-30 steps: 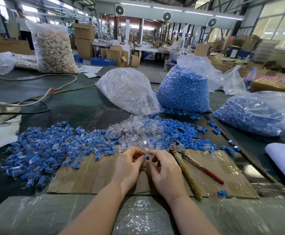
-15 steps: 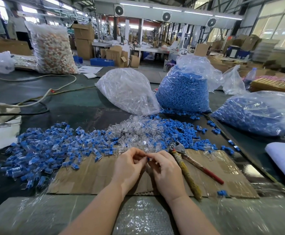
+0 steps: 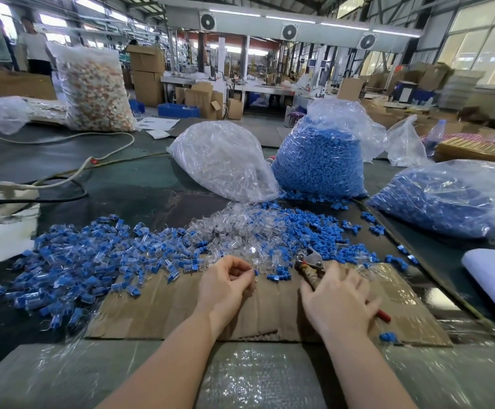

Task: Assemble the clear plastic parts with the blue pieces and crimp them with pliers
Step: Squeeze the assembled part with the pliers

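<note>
My left hand [image 3: 224, 286] pinches a small assembled piece [image 3: 255, 273], clear with a blue bit showing at the fingertips, fingers curled round it. It sits just above the cardboard sheet [image 3: 163, 308] on the worktop [image 3: 140, 199]. My right hand [image 3: 339, 302] is down on the pliers [image 3: 309, 262], fingers spread over the handles; whether they have actually closed round them I cannot tell, the palm hides that. Pliers head pokes out past the fingers toward the pile, one red handle tip [image 3: 383, 315] shows on the far side of the hand.

Key relation: the pliers' long axis runs diagonally, head up-left and handles down-right, so the head lies between my two hands and points roughly toward the piece. The piece is to the left of the pliers head, near but apart. The right hand is the one on the tool, the left the one nearer the piece.

Judgement: insertion looks done, crimp is next. Needs the pliers lifted and the head brought leftward, or the piece fed right into it.

Loose stock: clear parts [image 3: 234, 231] heaped just beyond my hands, blue pieces [image 3: 308, 228] beside them on the right, finished-looking blue-and-clear ones [image 3: 87, 261] spread to the left. Bags of clear [image 3: 219, 160] and blue [image 3: 320, 163] stock stand behind.
</note>
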A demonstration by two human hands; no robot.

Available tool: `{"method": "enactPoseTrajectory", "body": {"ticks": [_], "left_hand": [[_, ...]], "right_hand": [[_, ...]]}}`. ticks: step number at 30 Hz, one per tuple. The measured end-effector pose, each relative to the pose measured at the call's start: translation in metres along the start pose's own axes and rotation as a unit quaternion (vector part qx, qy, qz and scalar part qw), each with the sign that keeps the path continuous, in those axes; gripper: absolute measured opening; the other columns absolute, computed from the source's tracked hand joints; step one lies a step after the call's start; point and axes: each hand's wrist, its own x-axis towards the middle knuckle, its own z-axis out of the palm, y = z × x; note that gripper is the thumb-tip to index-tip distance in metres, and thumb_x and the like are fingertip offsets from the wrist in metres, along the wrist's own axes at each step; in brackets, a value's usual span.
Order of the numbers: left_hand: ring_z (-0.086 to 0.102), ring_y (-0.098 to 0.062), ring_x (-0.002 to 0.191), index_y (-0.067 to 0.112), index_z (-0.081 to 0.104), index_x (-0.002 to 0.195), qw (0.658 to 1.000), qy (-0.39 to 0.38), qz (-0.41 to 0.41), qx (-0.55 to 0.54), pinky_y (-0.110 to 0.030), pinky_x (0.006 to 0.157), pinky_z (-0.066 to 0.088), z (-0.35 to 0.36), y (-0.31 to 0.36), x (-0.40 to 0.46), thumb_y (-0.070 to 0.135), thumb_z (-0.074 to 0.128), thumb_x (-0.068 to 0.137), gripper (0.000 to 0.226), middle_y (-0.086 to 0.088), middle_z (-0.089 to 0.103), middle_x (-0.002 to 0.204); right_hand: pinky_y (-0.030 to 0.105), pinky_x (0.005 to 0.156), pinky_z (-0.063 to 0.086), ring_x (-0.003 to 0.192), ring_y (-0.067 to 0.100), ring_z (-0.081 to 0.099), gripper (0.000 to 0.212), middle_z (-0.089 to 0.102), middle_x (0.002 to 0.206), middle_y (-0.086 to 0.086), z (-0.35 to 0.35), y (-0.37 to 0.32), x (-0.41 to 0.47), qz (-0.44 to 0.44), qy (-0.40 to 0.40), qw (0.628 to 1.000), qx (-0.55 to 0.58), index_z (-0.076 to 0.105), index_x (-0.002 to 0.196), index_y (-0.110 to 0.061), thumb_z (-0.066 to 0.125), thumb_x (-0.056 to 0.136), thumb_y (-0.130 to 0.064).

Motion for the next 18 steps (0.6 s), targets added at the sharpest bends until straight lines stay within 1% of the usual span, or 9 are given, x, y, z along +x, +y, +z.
{"method": "enactPoseTrajectory", "body": {"ticks": [2, 4, 6, 8, 9, 12, 14, 16, 18], "left_hand": [[0.062, -0.015, 0.061, 0.004, 0.062, 0.087, 0.999, -0.008, -0.013, -0.035, -0.022, 0.058, 0.052, -0.001, 0.001, 0.001, -0.001, 0.061, 0.086, 0.005, -0.009, 0.065, 0.068], [0.062, -0.017, 0.062, 0.002, 0.061, 0.090, 0.998, -0.013, -0.022, -0.063, -0.024, 0.058, 0.053, -0.002, 0.002, 0.001, -0.001, 0.060, 0.086, 0.005, -0.010, 0.064, 0.069], [0.062, -0.018, 0.063, 0.000, 0.061, 0.092, 0.996, -0.014, -0.035, -0.085, -0.025, 0.058, 0.053, -0.002, 0.004, 0.002, -0.001, 0.059, 0.087, 0.006, -0.012, 0.064, 0.070], [0.062, -0.018, 0.062, 0.000, 0.061, 0.092, 0.994, -0.017, -0.045, -0.097, -0.025, 0.058, 0.053, -0.004, 0.004, 0.003, -0.001, 0.059, 0.087, 0.006, -0.012, 0.064, 0.071], [0.062, -0.017, 0.063, 0.001, 0.061, 0.092, 0.993, -0.019, -0.049, -0.101, -0.026, 0.059, 0.052, -0.005, 0.004, 0.003, -0.002, 0.059, 0.087, 0.006, -0.012, 0.064, 0.071], [0.063, -0.018, 0.063, 0.001, 0.062, 0.092, 0.990, -0.019, -0.065, -0.120, -0.027, 0.060, 0.053, -0.007, 0.001, 0.004, -0.002, 0.059, 0.086, 0.006, -0.012, 0.065, 0.071], [0.062, -0.020, 0.062, 0.002, 0.062, 0.091, 0.987, -0.012, -0.078, -0.138, -0.029, 0.058, 0.052, -0.007, 0.001, 0.006, -0.001, 0.060, 0.086, 0.006, -0.012, 0.065, 0.069], [0.062, -0.020, 0.061, 0.003, 0.061, 0.090, 0.985, -0.009, -0.089, -0.149, -0.030, 0.056, 0.052, -0.006, 0.000, 0.008, -0.001, 0.060, 0.086, 0.005, -0.009, 0.065, 0.065], [0.062, -0.019, 0.058, 0.003, 0.061, 0.090, 0.985, -0.009, -0.093, -0.145, -0.028, 0.054, 0.051, -0.006, 0.001, 0.009, 0.000, 0.061, 0.086, 0.005, -0.007, 0.065, 0.061]], "right_hand": [[0.060, 0.110, 0.012, 0.141, 0.030, 0.020, 0.082, 0.019, 0.155, 0.010, -0.003, 0.012, 0.006, 0.032, -0.073, 0.996, -0.030, 0.011, 0.148, -0.022, 0.031, 0.085, -0.072], [0.059, 0.109, 0.016, 0.140, 0.029, 0.022, 0.081, 0.021, 0.154, 0.007, -0.004, 0.018, 0.007, 0.028, -0.084, 0.995, -0.037, 0.011, 0.149, -0.023, 0.029, 0.086, -0.071], [0.052, 0.105, 0.028, 0.132, 0.028, 0.032, 0.070, 0.032, 0.147, 0.007, -0.005, 0.018, 0.003, -0.002, -0.043, 0.997, -0.060, 0.024, 0.144, -0.022, 0.031, 0.090, -0.065], [0.042, 0.097, 0.038, 0.121, 0.025, 0.042, 0.054, 0.044, 0.134, 0.006, -0.006, 0.016, -0.001, -0.037, 0.011, 0.996, -0.076, 0.040, 0.131, -0.019, 0.034, 0.093, -0.057], [0.038, 0.093, 0.041, 0.117, 0.024, 0.045, 0.047, 0.047, 0.129, 0.006, -0.008, 0.014, -0.002, -0.050, 0.026, 0.996, -0.075, 0.044, 0.124, -0.017, 0.035, 0.095, -0.053], [0.033, 0.089, 0.043, 0.111, 0.024, 0.049, 0.041, 0.051, 0.122, 0.008, -0.018, 0.010, -0.007, -0.058, 0.034, 0.996, -0.056, 0.048, 0.115, -0.014, 0.033, 0.097, -0.048], [0.031, 0.087, 0.044, 0.106, 0.022, 0.050, 0.041, 0.053, 0.115, 0.006, -0.025, 0.007, -0.009, -0.097, 0.046, 0.993, -0.046, 0.048, 0.112, -0.014, 0.029, 0.098, -0.047], [0.030, 0.081, 0.044, 0.094, 0.019, 0.052, 0.038, 0.054, 0.101, 0.003, -0.030, 0.002, -0.012, -0.165, 0.019, 0.986, 0.002, 0.049, 0.102, -0.014, 0.025, 0.100, -0.044], [0.032, 0.073, 0.042, 0.081, 0.018, 0.052, 0.038, 0.054, 0.087, 0.000, -0.035, -0.006, -0.015, -0.180, -0.071, 0.976, 0.102, 0.049, 0.088, -0.015, 0.028, 0.100, -0.044]]}}
